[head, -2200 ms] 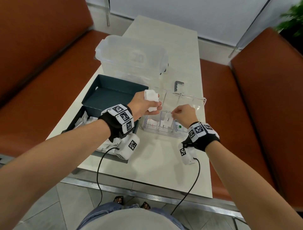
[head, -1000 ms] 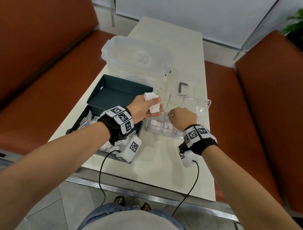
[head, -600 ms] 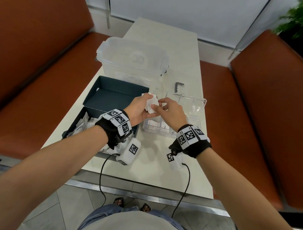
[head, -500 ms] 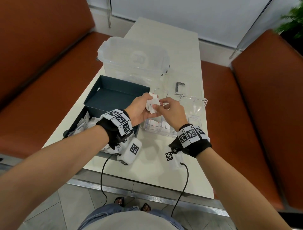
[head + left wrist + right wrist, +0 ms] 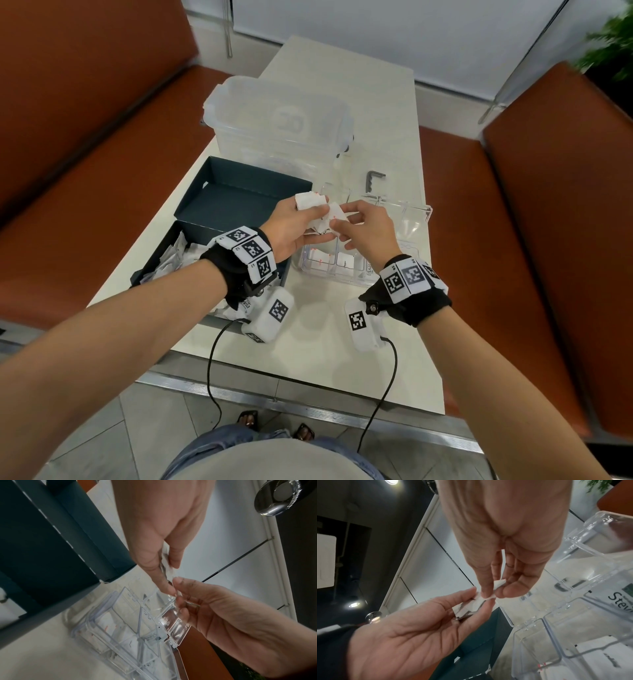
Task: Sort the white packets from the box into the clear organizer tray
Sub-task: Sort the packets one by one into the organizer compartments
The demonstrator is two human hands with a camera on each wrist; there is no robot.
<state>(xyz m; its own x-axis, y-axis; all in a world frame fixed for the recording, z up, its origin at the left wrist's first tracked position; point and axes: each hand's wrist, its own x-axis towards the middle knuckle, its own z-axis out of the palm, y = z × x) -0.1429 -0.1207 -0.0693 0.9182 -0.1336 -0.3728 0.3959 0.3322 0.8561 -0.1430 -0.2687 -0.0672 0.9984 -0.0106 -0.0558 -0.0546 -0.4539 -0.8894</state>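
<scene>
Several white packets sit bunched in the left hand, whose fingers are curled round the little stack, held above the near edge of the clear organizer tray. The right hand meets it there: its thumb and forefinger are pinched on the corner of one packet at the edge of the bunch, apparently peeling it away from the rest. More packets lie loose in the dark box to the left on the table, and a few already rest in the tray's near compartments.

These packets look thin, light and limp, like small paper sachets; they crease under the fingers and will slide over one another, so a stack held loosely could fan out or drop. Best hold is a pinch on a flat corner or short edge, one sachet at a time, while the other hand keeps the bundle squeezed flat. How many the left hand holds is hard to count, since the wrist views are blurred around the fingertips.

Behind the box stands a large clear lidded container, and a small dark metal bracket lies just beyond the tray. Each compartment is narrow, so the sachet probably needs to go in edge-first.
</scene>
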